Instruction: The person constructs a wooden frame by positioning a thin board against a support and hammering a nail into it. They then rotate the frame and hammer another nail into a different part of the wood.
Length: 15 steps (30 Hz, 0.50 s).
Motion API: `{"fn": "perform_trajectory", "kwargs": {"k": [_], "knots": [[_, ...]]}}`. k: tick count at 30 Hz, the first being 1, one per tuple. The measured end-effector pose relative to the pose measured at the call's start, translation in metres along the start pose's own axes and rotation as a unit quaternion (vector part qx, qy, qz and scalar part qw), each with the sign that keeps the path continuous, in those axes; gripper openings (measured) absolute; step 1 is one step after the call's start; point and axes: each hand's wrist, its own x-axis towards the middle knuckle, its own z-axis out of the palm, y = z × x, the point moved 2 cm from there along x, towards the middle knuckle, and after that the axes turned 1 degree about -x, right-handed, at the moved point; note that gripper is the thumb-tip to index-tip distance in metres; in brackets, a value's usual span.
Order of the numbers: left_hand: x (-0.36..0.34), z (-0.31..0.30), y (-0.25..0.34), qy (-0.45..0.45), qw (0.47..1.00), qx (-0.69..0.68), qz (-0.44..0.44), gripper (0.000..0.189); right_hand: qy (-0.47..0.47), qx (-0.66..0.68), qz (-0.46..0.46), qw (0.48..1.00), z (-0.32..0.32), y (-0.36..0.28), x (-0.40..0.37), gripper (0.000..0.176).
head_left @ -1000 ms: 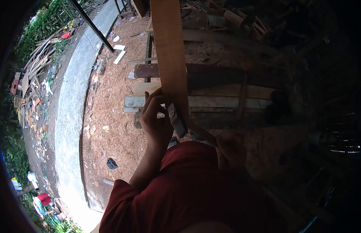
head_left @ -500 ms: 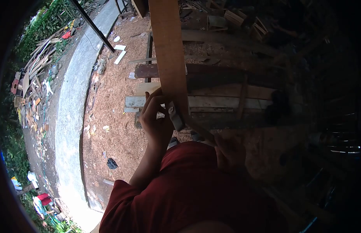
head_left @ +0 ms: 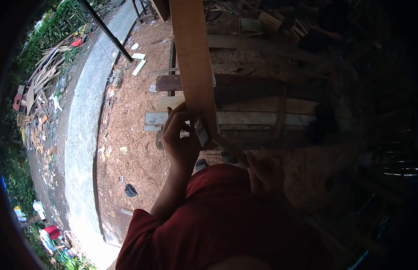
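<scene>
A long brown board [head_left: 193, 58] stretches away from me near the middle of the view. My left hand [head_left: 178, 135] is closed at the board's near left edge, its fingers curled by a small grey roll or block [head_left: 202, 133]; how firmly it grips the board is hard to see. In the shade to the right, my right hand [head_left: 264, 174] wraps round a thin stick-like tool [head_left: 229, 148], whose far end meets the near end of the board. The tool's exact kind is too dark to tell.
Planks [head_left: 249, 118] lie crosswise beneath the board. Wood shavings [head_left: 132, 157] cover the ground, with a black lump [head_left: 130, 191] on them. A concrete strip [head_left: 80, 135] runs along the left. A partly visible person [head_left: 326, 31] is in the dark upper right.
The view has shifted very slightly. Both hands, the board and the tool keep nearly the same positions; the distant person's arm at the upper right shows a little differently.
</scene>
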Motion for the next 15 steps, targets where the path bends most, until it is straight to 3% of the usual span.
{"fn": "perform_trajectory", "kwargs": {"k": [2, 5, 9, 11, 13, 15], "knots": [[0.0003, -0.0014, 0.0006, -0.001, 0.996, -0.089, 0.012, 0.010, 0.039, 0.006, -0.093, 0.995, -0.0008, -0.0007, -0.0057, 0.047], [-0.0015, -0.0001, -0.0039, -0.005, 1.000, 0.013, -0.001, 0.012, 0.002, -0.025, -0.004, 1.000, 0.0007, -0.0041, 0.0025, 0.048], [-0.0013, -0.0019, 0.0002, -0.007, 0.999, -0.026, -0.027, 0.012, 0.019, 0.008, -0.030, 0.999, 0.0029, -0.0005, -0.0024, 0.048], [-0.0019, -0.0011, -0.0016, -0.009, 0.995, -0.095, 0.008, 0.016, 0.107, -0.023, -0.125, 0.986, 0.0011, -0.0039, -0.0013, 0.049], [-0.0018, 0.0036, -0.0009, 0.009, 0.998, -0.059, 0.000, 0.011, 0.078, -0.018, -0.077, 0.994, 0.0025, -0.0009, 0.0018, 0.049], [-0.0011, 0.0032, 0.0002, 0.030, 0.999, -0.024, -0.007, 0.020, 0.049, -0.012, -0.031, 0.998, 0.0051, 0.0026, 0.0016, 0.049]]}}
